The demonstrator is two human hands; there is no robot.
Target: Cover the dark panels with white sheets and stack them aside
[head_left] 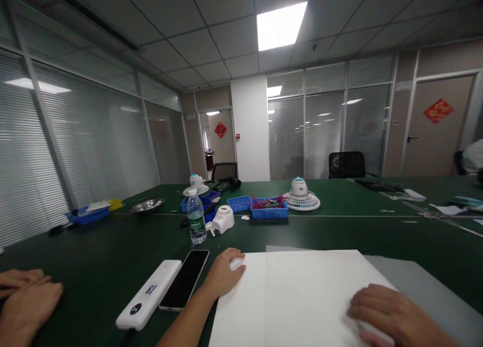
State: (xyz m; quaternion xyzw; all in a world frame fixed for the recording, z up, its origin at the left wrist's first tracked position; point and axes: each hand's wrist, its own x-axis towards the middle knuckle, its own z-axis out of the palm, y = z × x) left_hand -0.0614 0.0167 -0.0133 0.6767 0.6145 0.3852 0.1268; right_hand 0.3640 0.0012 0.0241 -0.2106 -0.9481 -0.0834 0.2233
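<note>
Paper [309, 291] lying on green worktop [320, 233], left hand [227, 271] at paper's far left corner, grip loose with thumb and fingers parted, right hand [383, 309] blurred at paper's right side, its grip unclear.

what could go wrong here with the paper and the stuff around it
The left forearm lies close beside the phone, so a sideways move might nudge it. The white paper partly overlaps a grey sheet, so the two could slip out of line. The left hand rests at one corner, and the blurred right hand, over the other side, might crease the paper.
</note>
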